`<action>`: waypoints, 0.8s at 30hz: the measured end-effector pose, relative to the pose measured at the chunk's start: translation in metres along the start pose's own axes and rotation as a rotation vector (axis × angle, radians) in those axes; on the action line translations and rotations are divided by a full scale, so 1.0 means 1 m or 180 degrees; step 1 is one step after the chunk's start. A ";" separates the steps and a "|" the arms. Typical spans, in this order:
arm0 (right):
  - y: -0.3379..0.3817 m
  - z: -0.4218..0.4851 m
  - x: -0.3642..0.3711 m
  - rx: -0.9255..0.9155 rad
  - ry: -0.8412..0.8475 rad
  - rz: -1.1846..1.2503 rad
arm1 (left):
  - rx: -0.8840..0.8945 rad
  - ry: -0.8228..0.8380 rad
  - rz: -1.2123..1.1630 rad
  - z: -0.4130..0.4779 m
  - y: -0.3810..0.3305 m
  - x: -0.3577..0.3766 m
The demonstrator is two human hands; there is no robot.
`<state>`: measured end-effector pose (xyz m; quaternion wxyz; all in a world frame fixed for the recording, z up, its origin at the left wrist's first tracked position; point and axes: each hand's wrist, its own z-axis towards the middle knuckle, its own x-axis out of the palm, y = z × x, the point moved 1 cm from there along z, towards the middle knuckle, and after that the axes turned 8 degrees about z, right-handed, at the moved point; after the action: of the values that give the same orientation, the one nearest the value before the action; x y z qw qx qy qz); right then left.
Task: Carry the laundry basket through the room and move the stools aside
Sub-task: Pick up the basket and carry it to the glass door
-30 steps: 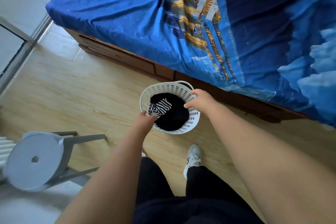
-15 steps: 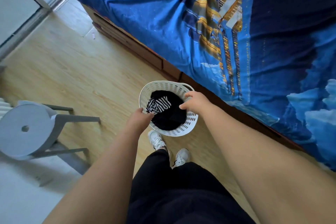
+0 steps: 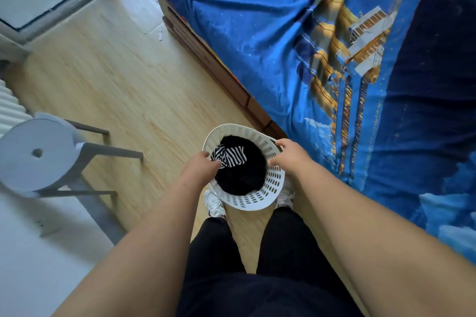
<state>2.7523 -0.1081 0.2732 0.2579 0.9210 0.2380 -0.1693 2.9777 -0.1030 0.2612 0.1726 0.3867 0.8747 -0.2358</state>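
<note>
- The white perforated laundry basket (image 3: 253, 194) sits just below the middle of the view, held above the wooden floor (image 3: 116, 80) in front of the person's legs.
- Inside it lie dark clothes (image 3: 242, 175), with a black-and-white striped garment (image 3: 230, 156) on top toward ten o'clock.
- The left hand (image 3: 199, 168) is clamped on the basket's rim at nine o'clock, its fingers curled over the edge beside the striped cloth.
- The right hand (image 3: 289, 156) grips the rim at two o'clock, so both hands are closed on the basket, one on each side.
- Two white shoes show under the basket: the left shoe (image 3: 213, 204) at seven o'clock, the right shoe (image 3: 284, 198) at five o'clock.
- A grey round stool (image 3: 36, 154) with a hole in its seat stands well apart at nine o'clock from the basket.
- A bed with a blue printed sheet (image 3: 257, 20) fills the view from twelve to four o'clock, its wooden frame (image 3: 206, 56) near the basket.
</note>
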 end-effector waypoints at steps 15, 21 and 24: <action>-0.014 0.120 -0.029 -0.0218 0.0758 -0.1036 | -0.1329 -0.0409 -0.1395 0.050 0.020 0.066; -0.037 0.173 0.006 -0.0106 0.0795 -0.1257 | -0.1560 -0.0380 -0.1536 0.099 0.047 0.113; -0.053 0.199 0.022 -0.0032 0.0654 -0.1391 | -0.1658 -0.0419 -0.1502 0.127 0.065 0.128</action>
<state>2.7052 -0.1705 0.0817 0.1941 0.8587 0.4574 -0.1253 2.9604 -0.0581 0.0754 0.2622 0.1012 0.9577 -0.0627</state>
